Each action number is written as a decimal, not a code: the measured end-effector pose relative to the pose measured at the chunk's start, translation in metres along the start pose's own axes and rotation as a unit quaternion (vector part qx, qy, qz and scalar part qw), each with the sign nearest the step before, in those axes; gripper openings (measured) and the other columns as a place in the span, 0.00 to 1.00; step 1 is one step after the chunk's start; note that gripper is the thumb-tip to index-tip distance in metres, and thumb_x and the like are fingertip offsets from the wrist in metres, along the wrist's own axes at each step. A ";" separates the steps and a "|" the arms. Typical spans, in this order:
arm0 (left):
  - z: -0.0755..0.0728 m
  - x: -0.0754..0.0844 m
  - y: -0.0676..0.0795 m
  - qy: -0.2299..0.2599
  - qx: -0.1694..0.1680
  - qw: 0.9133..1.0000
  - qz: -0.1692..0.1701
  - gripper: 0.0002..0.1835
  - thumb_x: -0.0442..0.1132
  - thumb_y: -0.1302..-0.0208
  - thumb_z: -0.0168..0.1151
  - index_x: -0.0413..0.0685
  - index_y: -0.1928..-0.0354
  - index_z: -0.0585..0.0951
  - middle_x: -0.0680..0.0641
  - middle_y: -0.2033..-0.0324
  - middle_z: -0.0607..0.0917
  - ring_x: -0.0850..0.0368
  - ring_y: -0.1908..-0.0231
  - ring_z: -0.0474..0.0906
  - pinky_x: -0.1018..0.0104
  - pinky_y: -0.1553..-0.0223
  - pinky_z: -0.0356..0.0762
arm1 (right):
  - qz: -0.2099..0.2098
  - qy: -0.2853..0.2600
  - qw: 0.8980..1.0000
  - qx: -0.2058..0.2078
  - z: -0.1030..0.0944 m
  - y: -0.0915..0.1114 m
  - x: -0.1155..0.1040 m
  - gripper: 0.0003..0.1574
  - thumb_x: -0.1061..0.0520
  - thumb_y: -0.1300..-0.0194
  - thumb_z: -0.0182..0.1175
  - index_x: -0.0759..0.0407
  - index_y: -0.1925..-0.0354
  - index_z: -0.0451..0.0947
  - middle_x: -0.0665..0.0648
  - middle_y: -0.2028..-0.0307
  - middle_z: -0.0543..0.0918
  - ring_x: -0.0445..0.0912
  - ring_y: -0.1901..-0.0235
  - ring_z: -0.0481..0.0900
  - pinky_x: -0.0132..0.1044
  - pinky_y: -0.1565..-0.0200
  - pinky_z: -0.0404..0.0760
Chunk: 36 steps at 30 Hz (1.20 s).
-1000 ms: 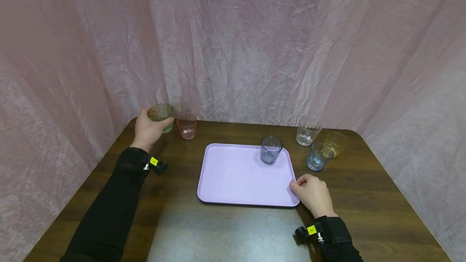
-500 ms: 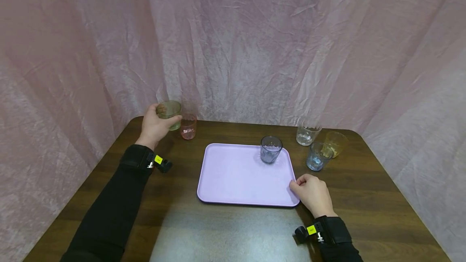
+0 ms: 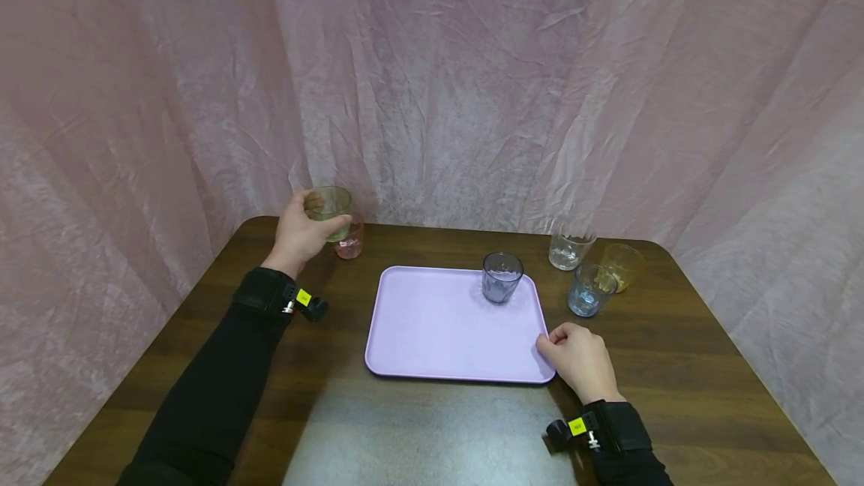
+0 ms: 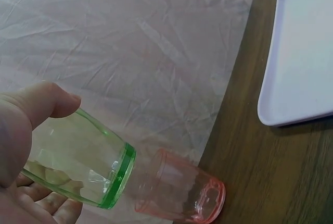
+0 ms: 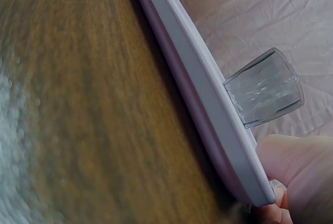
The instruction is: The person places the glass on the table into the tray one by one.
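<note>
Left hand (image 3: 298, 235) grips the green glass (image 3: 329, 203), close by the pink glass (image 4: 182, 188), and the right hand (image 3: 582, 360) pinches the lilac tray (image 3: 451, 330)!

Left of centre in the head view, and the pink glass (image 3: 349, 248) is partly covered by the green glass (image 3: 335, 205) and the left hand (image 3: 300, 235)! Over at right, the blue glass (image 3: 589, 297) overlaps the yellow glass (image 3: 628, 261). Yellow labels (image 3: 304, 298) at the wrists: too small to read! Left wrist view: hand sliced by the left edge, tray (image 4: 307, 62) by the right. Right wrist view: right hand (image 5: 307, 172) cut off lower right, fingers partly hidden behind the tray's corner, tabletop (image 5: 31, 130) blurred at far left!
</note>
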<state>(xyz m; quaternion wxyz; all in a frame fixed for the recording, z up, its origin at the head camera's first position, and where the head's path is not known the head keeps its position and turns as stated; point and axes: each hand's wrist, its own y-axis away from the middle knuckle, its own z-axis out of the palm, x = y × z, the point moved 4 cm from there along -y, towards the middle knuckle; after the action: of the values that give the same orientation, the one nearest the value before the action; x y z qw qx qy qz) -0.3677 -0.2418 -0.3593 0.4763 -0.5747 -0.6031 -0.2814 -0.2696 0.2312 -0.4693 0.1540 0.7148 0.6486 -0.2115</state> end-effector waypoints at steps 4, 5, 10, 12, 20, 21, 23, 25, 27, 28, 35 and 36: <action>0.005 0.002 0.000 0.002 -0.010 1.000 -0.002 0.51 0.49 0.44 0.76 0.39 0.27 0.55 0.36 0.36 0.65 0.42 0.41 0.64 0.45 0.41 0.68 | 0.001 0.000 1.000 -0.001 -0.001 0.000 -0.001 0.15 0.46 0.41 0.64 0.55 0.74 0.80 0.51 0.78 0.80 0.48 0.76 0.73 0.38 0.77 0.69; 0.006 0.002 0.001 0.002 -0.012 1.000 -0.004 0.51 0.49 0.44 0.76 0.39 0.27 0.55 0.37 0.36 0.65 0.42 0.41 0.64 0.45 0.41 0.68 | 0.001 0.000 1.000 0.000 -0.001 0.000 -0.001 0.14 0.46 0.41 0.64 0.55 0.74 0.80 0.51 0.78 0.80 0.48 0.76 0.73 0.38 0.77 0.69; 0.013 0.005 0.002 0.014 -0.022 1.000 -0.003 0.51 0.48 0.44 0.76 0.40 0.27 0.55 0.37 0.37 0.66 0.42 0.42 0.66 0.46 0.42 0.70 | 0.003 0.000 1.000 0.000 -0.001 0.001 -0.002 0.14 0.46 0.41 0.64 0.54 0.74 0.80 0.51 0.78 0.80 0.48 0.76 0.73 0.38 0.77 0.69; 0.016 0.006 0.003 0.026 -0.027 0.999 -0.002 0.50 0.47 0.44 0.76 0.40 0.27 0.56 0.38 0.38 0.67 0.42 0.42 0.67 0.46 0.42 0.70 | 0.003 -0.001 1.000 -0.001 -0.001 0.002 -0.002 0.14 0.46 0.41 0.64 0.54 0.75 0.80 0.51 0.78 0.80 0.48 0.76 0.73 0.38 0.77 0.69; 0.026 0.016 0.006 0.068 -0.056 0.996 -0.011 0.50 0.44 0.45 0.77 0.43 0.27 0.56 0.38 0.38 0.66 0.40 0.44 0.67 0.48 0.56 0.81 | 0.001 0.001 1.000 0.003 -0.001 0.001 -0.002 0.15 0.45 0.41 0.65 0.54 0.75 0.80 0.51 0.78 0.80 0.48 0.76 0.73 0.38 0.77 0.69; 0.027 0.017 0.007 0.075 -0.061 0.995 -0.015 0.50 0.44 0.45 0.77 0.44 0.27 0.56 0.38 0.37 0.65 0.40 0.44 0.68 0.48 0.60 0.83 | 0.001 0.001 1.000 0.003 -0.001 0.001 -0.002 0.15 0.45 0.41 0.65 0.54 0.75 0.80 0.51 0.78 0.80 0.48 0.76 0.73 0.37 0.77 0.69; 0.030 0.020 0.010 0.088 -0.070 0.993 -0.023 0.50 0.43 0.45 0.77 0.45 0.26 0.56 0.37 0.37 0.64 0.39 0.46 0.68 0.49 0.67 0.84 | 0.001 0.000 1.000 0.002 -0.001 0.001 -0.002 0.15 0.46 0.41 0.65 0.54 0.75 0.80 0.51 0.78 0.80 0.48 0.76 0.73 0.38 0.77 0.69; 0.033 0.023 0.011 0.091 -0.076 0.993 -0.024 0.51 0.43 0.45 0.77 0.46 0.26 0.55 0.36 0.37 0.63 0.38 0.46 0.69 0.51 0.71 0.85 | 0.002 0.000 1.000 0.001 -0.001 0.001 -0.002 0.15 0.46 0.41 0.65 0.55 0.75 0.80 0.51 0.78 0.80 0.48 0.76 0.73 0.38 0.77 0.69; 0.035 0.024 0.012 0.087 -0.078 0.993 -0.022 0.50 0.43 0.45 0.77 0.46 0.27 0.56 0.37 0.37 0.64 0.39 0.48 0.70 0.55 0.73 0.85 | 0.004 0.002 1.000 0.001 -0.001 0.001 -0.002 0.15 0.46 0.42 0.65 0.54 0.75 0.80 0.51 0.78 0.80 0.48 0.76 0.73 0.38 0.77 0.69; 0.036 0.025 0.013 0.084 -0.078 0.993 -0.019 0.50 0.44 0.45 0.77 0.47 0.27 0.57 0.37 0.37 0.64 0.39 0.48 0.70 0.56 0.73 0.85 | 0.005 0.003 1.000 0.002 -0.002 0.001 -0.002 0.15 0.46 0.42 0.65 0.54 0.75 0.80 0.51 0.78 0.80 0.48 0.76 0.73 0.38 0.77 0.69; 0.043 0.030 0.015 0.070 -0.086 0.994 -0.013 0.50 0.46 0.46 0.77 0.48 0.27 0.57 0.39 0.38 0.65 0.43 0.48 0.70 0.54 0.67 0.84 | 0.007 0.002 1.000 -0.002 -0.002 0.002 -0.002 0.15 0.46 0.41 0.65 0.55 0.74 0.80 0.51 0.78 0.80 0.49 0.75 0.74 0.38 0.76 0.69; 0.044 0.030 0.016 0.070 -0.086 0.994 -0.012 0.50 0.46 0.46 0.78 0.47 0.27 0.57 0.38 0.38 0.65 0.43 0.48 0.70 0.52 0.65 0.84 | 0.007 0.001 1.000 -0.002 -0.002 0.002 -0.003 0.15 0.46 0.41 0.65 0.55 0.74 0.80 0.51 0.78 0.80 0.49 0.75 0.74 0.39 0.76 0.69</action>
<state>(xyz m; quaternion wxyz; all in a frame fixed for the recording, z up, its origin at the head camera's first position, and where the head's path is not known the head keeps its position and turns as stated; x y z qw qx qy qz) -0.3600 -0.1872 -0.3528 0.4624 -0.5856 -0.5485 -0.3775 -0.2677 0.2296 -0.4664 0.1562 0.7192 0.6443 -0.2080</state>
